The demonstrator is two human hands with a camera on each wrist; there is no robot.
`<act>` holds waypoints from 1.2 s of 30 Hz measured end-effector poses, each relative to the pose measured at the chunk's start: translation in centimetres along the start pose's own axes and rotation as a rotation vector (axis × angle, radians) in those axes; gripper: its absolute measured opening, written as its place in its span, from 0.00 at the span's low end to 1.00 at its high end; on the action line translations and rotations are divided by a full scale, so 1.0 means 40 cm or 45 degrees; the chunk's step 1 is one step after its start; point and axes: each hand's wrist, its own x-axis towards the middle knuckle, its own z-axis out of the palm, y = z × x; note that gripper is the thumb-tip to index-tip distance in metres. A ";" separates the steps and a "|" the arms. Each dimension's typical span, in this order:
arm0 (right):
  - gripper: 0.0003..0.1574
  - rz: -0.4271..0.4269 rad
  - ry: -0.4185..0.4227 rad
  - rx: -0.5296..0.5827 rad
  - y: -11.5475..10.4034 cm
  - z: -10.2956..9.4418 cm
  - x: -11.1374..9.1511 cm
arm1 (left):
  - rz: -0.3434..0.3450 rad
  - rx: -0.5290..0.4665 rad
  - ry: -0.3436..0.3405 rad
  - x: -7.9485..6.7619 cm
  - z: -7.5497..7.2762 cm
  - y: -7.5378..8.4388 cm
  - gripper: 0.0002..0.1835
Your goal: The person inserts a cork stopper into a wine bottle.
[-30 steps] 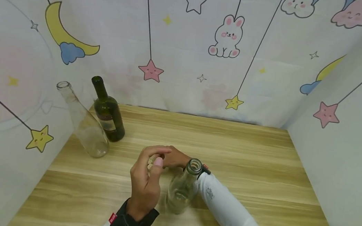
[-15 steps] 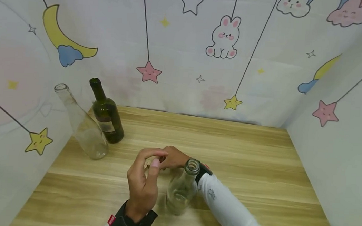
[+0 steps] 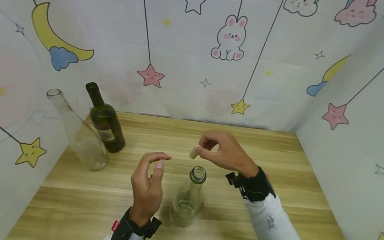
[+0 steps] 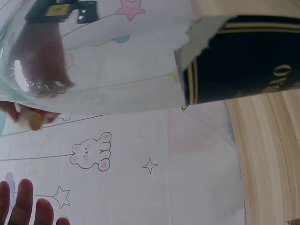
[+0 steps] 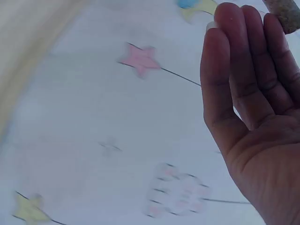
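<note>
My right hand (image 3: 224,151) pinches a pale cork (image 3: 194,152) between thumb and finger, just above and behind the mouth of a clear glass bottle (image 3: 187,204). That bottle stands upright on the table. In the right wrist view the same cork (image 5: 286,14) shows at the top corner, beside the fingers (image 5: 236,42). My left hand (image 3: 146,190) hovers left of the bottle with loosely bent fingers. A small beige thing (image 3: 151,173) shows past its thumb; whether it touches the hand I cannot tell. The left wrist view has glass and a dark, gold-lined label (image 4: 248,61) close up.
A tall clear bottle (image 3: 83,139) and a dark green bottle (image 3: 107,124) stand at the table's back left. Wood-grained table (image 3: 255,215) runs to a patterned cloth wall (image 3: 189,53) at the back and both sides.
The right hand has lifted from behind the left hand and moved right and up, now with a cork pinched in it. The left hand keeps its pose; the view has shifted slightly.
</note>
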 end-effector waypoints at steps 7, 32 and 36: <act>0.10 -0.441 0.247 0.012 -0.147 -0.081 -0.036 | -0.002 0.013 -0.004 -0.004 0.001 -0.013 0.16; 0.05 -0.579 0.087 0.029 -0.192 -0.052 -0.036 | 0.047 -0.115 -0.228 -0.012 0.021 -0.015 0.14; 0.14 -0.535 0.098 0.035 -0.184 -0.046 -0.040 | 0.108 -0.237 -0.457 -0.023 0.028 -0.021 0.20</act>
